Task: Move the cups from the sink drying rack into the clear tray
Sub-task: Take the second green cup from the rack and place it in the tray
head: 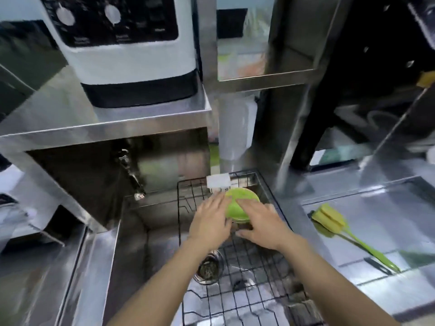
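A black wire drying rack (237,267) sits over the right part of the steel sink (131,234). At the rack's far end stands a green cup (240,201), seen from above, partly hidden by my hands. My left hand (209,222) lies against the cup's left side and my right hand (263,222) against its right side, fingers spread. The frame is blurred, so I cannot tell whether either hand grips the cup. No clear tray is in view.
A white sponge (218,181) rests on the rack's far edge. A green and yellow brush (339,227) lies on the steel counter to the right. A tap (130,175) hangs over the sink's left. A white and black machine (122,48) stands on the shelf above.
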Available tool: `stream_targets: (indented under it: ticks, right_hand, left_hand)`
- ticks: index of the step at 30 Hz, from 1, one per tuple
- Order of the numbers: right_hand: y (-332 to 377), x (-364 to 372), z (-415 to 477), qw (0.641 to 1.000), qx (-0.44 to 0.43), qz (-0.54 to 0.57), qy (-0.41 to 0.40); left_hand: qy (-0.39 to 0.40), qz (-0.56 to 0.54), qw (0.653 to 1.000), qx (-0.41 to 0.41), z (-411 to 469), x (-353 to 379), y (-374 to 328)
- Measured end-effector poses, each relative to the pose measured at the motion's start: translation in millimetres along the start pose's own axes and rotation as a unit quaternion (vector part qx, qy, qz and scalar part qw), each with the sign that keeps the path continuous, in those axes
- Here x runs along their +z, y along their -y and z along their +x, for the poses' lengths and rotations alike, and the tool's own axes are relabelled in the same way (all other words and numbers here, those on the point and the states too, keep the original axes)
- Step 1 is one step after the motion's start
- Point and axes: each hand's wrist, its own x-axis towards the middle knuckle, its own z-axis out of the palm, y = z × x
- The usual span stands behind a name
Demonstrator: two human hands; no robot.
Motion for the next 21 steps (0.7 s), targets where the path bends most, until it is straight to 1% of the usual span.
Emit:
stream_targets:
  ticks: [1, 3, 4, 7, 9, 13, 15, 17, 19, 21]
  right_hand:
    - [0, 3, 2, 1.000, 0.003, -0.010, 0.009]
    - [-35, 13, 2, 0.999, 0.015, -0.030, 0.043]
    - [-37, 18, 3, 0.998, 0.011, -0.051, 0.046]
    - [-37, 27, 4, 0.988, -0.010, -0.139, 0.062]
    - [-40, 29, 7, 0.986, -0.014, -0.153, 0.065]
    - [-40, 27, 7, 0.986, -0.029, -0.163, 0.035]
    - [-41, 28, 5, 0.989, -0.035, -0.146, 0.018]
    - [-47, 29, 4, 0.994, -0.045, -0.097, -0.030]
    - [-49, 24, 3, 0.996, -0.035, -0.045, -0.067]
    - [-48, 15, 3, 0.998, -0.020, 0.023, -0.062]
  left_hand:
    - [0.017, 0.030, 0.999, 0.005, 2, 7, 3]
    - [0.078, 0.066, 0.995, -0.007, 20, 40, -19]
    - [0.091, 0.079, 0.993, -0.013, 20, 43, -19]
    - [0.095, 0.105, 0.990, -0.016, 20, 55, -17]
    - [0.092, 0.108, 0.990, -0.021, 23, 62, -15]
    - [0.083, 0.098, 0.992, -0.019, 24, 63, -13]
    - [0.074, 0.094, 0.993, -0.003, 22, 60, -16]
    - [0.066, 0.084, 0.994, 0.008, 18, 57, -18]
    - [0.044, 0.066, 0.997, 0.014, 16, 51, -19]
    - [0.039, 0.025, 0.999, 0.012, 14, 43, -16]
